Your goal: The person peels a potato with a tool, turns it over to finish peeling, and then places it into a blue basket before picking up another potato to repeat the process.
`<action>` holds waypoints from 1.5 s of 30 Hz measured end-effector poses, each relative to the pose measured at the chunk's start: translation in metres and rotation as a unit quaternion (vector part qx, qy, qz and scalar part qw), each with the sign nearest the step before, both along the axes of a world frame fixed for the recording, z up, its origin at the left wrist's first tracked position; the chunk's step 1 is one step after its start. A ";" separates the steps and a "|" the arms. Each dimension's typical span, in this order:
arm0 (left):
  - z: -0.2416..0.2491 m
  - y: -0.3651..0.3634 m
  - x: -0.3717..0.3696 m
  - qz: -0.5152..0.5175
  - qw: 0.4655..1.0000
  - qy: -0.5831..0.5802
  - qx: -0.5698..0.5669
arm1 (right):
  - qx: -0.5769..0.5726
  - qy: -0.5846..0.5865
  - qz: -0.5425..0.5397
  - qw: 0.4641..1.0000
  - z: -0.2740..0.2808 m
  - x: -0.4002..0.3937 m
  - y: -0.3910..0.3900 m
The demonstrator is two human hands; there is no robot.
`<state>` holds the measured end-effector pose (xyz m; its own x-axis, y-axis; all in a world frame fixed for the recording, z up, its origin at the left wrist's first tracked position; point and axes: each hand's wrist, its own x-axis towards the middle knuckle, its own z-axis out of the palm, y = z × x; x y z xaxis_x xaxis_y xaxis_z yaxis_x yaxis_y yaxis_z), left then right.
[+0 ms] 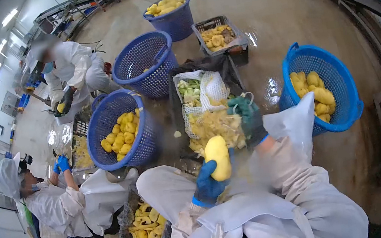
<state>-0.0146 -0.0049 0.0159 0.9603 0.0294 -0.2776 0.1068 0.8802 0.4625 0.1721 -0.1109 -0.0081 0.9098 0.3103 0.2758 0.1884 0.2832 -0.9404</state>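
Note:
My left hand (209, 185), in a blue glove, is wrapped round a large peeled yellow potato (219, 156) held upright in front of me. To its right, my right hand (251, 119), in a dark green glove, is closed on a peeler (249, 95), of which only a thin pale loop shows above the fingers. Just beyond both hands, a crate (178, 116) lined with dark plastic holds a heap of yellowish peelings (214, 128), green scraps (190, 91) and a white foam net (212, 91).
Peeled potatoes fill a blue basket (355, 94) on my right and a purple-blue basket (151, 133) on my left. Cut pieces (148, 224) lie in a crate by my left leg. Two co-workers (55, 203) (74, 62) sit to the left. More baskets (163, 69) stand ahead on the wet floor.

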 end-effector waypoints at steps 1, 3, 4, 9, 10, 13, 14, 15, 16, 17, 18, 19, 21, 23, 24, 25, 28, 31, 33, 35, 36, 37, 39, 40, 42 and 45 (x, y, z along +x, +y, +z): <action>0.002 -0.002 -0.001 0.028 0.999 0.023 0.010 | 0.019 0.025 0.009 0.999 -0.004 -0.001 -0.004; -0.010 0.007 -0.005 -0.012 0.999 0.021 -0.042 | 0.046 0.066 0.078 0.994 0.036 -0.029 -0.006; -0.015 0.010 -0.004 -0.033 0.997 0.017 -0.067 | 0.015 0.010 0.066 0.998 0.031 -0.028 -0.006; -0.003 0.010 0.002 -0.007 0.987 0.031 -0.161 | -0.065 -0.055 0.003 0.996 0.012 -0.008 -0.007; -0.008 0.011 0.003 -0.010 0.979 0.036 -0.202 | -0.109 -0.084 0.001 0.991 0.020 -0.017 -0.010; -0.015 0.005 0.006 -0.014 0.982 0.039 -0.184 | 0.028 -0.009 0.127 0.991 0.005 -0.022 0.007; -0.013 0.005 0.006 -0.013 0.988 0.037 -0.151 | 0.028 -0.023 0.094 0.995 0.011 -0.019 0.006; -0.010 0.007 0.006 -0.011 0.988 0.044 -0.147 | 0.028 -0.035 0.059 0.997 0.017 -0.017 0.006; -0.008 0.007 0.009 0.027 0.988 0.055 -0.140 | 0.107 0.082 0.068 0.989 0.025 -0.019 -0.002; -0.003 0.004 0.012 0.064 0.987 0.069 -0.134 | 0.182 0.200 0.074 0.960 0.037 -0.022 -0.006; -0.002 -0.001 0.010 0.099 0.982 0.088 -0.132 | 0.118 0.097 0.085 0.985 0.033 -0.031 -0.005; -0.006 -0.001 0.008 0.078 0.984 0.077 -0.142 | 0.053 -0.007 0.094 0.994 0.027 -0.046 -0.003; -0.012 0.005 0.014 0.030 0.986 0.040 -0.158 | 0.014 0.004 0.166 0.986 0.003 -0.052 0.015; -0.011 0.003 0.012 0.030 0.989 0.065 -0.131 | -0.022 -0.034 0.016 0.999 -0.028 -0.017 0.010; -0.009 0.002 0.009 0.033 0.990 0.077 -0.117 | -0.040 -0.052 -0.057 0.996 -0.035 0.003 0.002; -0.007 0.004 0.005 0.022 0.993 0.071 -0.088 | 0.094 0.112 -0.019 0.989 -0.030 0.021 -0.007; 0.007 0.003 0.013 0.060 0.992 0.073 -0.089 | 0.094 0.128 0.030 0.987 -0.022 0.006 -0.016; -0.002 -0.006 0.014 0.080 0.995 -0.060 0.000 | 0.024 0.048 0.128 0.990 0.017 -0.049 0.002; 0.007 -0.004 0.016 0.065 0.997 0.003 -0.050 | 0.010 0.045 0.108 0.993 0.002 -0.037 0.003; 0.012 -0.001 0.013 0.057 0.991 0.078 -0.095 | 0.099 0.086 0.022 0.991 0.003 0.000 -0.007; 0.013 0.004 0.014 0.060 0.991 0.072 -0.096 | 0.115 0.104 0.016 0.988 0.004 0.003 -0.005; 0.013 0.007 0.016 0.063 0.991 0.066 -0.100 | 0.128 0.120 0.010 0.984 0.005 0.005 -0.005; 0.005 0.006 0.013 0.085 0.986 0.073 -0.119 | -0.048 -0.029 0.016 0.998 0.012 -0.009 -0.017; -0.001 0.007 0.018 0.101 0.983 0.079 -0.128 | -0.013 0.020 0.047 0.999 0.016 -0.019 -0.019; -0.003 0.008 0.021 0.125 0.979 0.084 -0.140 | 0.064 0.117 0.103 0.986 0.038 -0.038 -0.009; -0.003 0.008 0.020 0.142 0.975 0.085 -0.150 | 0.016 0.103 0.094 0.990 -0.007 -0.008 -0.017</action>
<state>0.0050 0.0030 0.0126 0.8652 0.1799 -0.4681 -0.1083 0.9784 0.1759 0.1640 -0.1282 -0.0154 0.8751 0.4731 0.1022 -0.0652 0.3245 -0.9436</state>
